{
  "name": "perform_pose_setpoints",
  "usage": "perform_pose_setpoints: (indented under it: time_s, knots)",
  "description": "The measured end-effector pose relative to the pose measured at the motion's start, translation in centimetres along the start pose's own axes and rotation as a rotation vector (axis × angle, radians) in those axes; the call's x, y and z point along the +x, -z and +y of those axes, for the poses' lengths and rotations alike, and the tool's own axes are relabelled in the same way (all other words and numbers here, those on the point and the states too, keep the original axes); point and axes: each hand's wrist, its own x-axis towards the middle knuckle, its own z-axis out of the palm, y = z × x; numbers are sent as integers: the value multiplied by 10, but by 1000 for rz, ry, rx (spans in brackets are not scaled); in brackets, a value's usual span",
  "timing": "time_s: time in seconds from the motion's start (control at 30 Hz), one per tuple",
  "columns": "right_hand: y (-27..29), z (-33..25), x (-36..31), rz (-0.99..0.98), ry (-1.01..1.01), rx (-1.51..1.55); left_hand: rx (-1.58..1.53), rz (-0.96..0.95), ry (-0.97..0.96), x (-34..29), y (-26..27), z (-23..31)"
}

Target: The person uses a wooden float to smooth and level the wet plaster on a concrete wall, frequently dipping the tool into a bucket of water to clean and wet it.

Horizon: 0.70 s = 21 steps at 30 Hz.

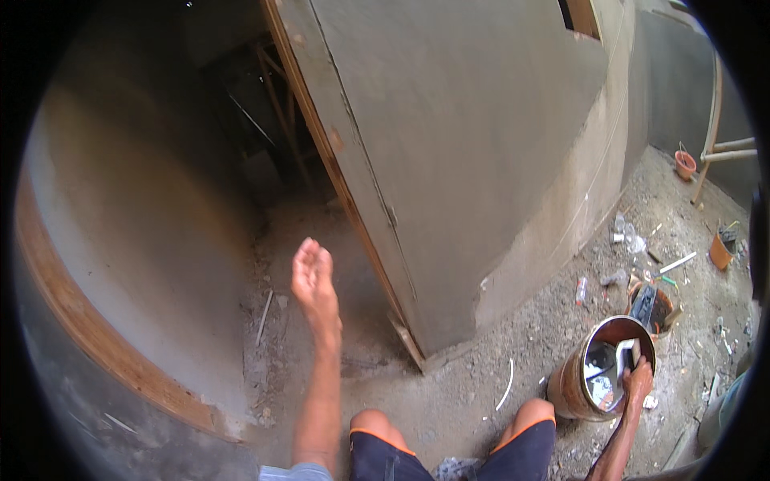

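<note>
R hand (pixel 638 381) w/ tool (pixel 630 357) in drum (pixel 571 386); bkt (pixel 662 309) just behind, debris (pixel 634 242) nr.

Two hands appear, one left hand (pixel 315 290) and one right hand (pixel 639 383), along with two bare knees (pixel 536 412). There is one handheld tool (pixel 625 353) and one large rusty drum (pixel 568 390). Smaller buckets come to three: one far bucket (pixel 685 165), one middle bucket (pixel 720 253) and one near bucket (pixel 663 309). One curved white strip (pixel 506 385) and one clear bottle (pixel 581 290) can be counted; the scraps of litter (pixel 634 243) are too many and small.
</note>
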Motion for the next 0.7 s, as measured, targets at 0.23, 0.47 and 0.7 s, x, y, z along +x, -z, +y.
perform_pose_setpoints:
  time_s: [0.23,0.47,0.7]
  knots:
    - [-164,125,64,-461,-2,-149,-136,-98,-78,124,-64,36]
    - [-75,38,2,-24,-150,118,-43,-68,-272,170,-91,98]
    - [-51,34,-27,270,-193,428,-147,83,-448,166,-135,117]
